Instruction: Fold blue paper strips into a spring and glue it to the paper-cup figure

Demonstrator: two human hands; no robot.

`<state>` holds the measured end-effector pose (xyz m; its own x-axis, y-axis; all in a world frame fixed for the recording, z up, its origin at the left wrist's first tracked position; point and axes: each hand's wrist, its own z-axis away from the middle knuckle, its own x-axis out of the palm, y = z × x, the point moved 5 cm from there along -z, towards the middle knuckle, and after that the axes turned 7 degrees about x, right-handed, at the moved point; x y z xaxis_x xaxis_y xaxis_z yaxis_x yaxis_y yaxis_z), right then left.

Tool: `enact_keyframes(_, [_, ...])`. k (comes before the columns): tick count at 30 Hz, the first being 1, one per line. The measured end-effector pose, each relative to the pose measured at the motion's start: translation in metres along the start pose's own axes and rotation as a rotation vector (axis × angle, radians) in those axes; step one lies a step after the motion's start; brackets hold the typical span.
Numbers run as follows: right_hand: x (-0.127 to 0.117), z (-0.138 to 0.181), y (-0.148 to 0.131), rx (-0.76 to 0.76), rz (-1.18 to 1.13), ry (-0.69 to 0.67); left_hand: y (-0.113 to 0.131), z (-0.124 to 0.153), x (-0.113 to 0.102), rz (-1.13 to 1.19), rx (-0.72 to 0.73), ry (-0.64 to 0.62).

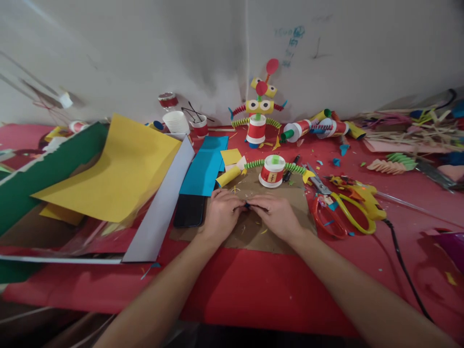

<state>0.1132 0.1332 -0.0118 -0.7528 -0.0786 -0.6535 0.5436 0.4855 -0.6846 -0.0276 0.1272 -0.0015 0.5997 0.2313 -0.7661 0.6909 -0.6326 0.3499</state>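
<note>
My left hand (224, 212) and my right hand (277, 212) meet over a brown cardboard sheet (268, 239). Both are closed, fingertips pinching one small dark blue-black piece (247, 205) whose kind is too small to make out. Just beyond stands a red and white paper cup figure (271, 173), upside down, with green pleated paper arms and yellow hands. A yellow paper tube (228, 177) lies past my left hand. Beside that hand is a black phone (189, 210), partly under blue paper (203, 166).
Scissors (339, 212) with red and yellow handles and a yellow glue gun (368, 200) with a black cord lie right. An open box (152, 217) holding yellow paper (116, 176) stands left. Finished cup figures (256, 129) and stacked white cups (176, 122) line the wall.
</note>
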Motion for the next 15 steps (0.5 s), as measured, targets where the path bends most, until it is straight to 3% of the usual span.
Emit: enact_keyframes(15, [0.008, -0.005, -0.008, -0.070, 0.306, -0.080, 0.009, -0.002, 0.006, -0.020, 0.030, -0.036])
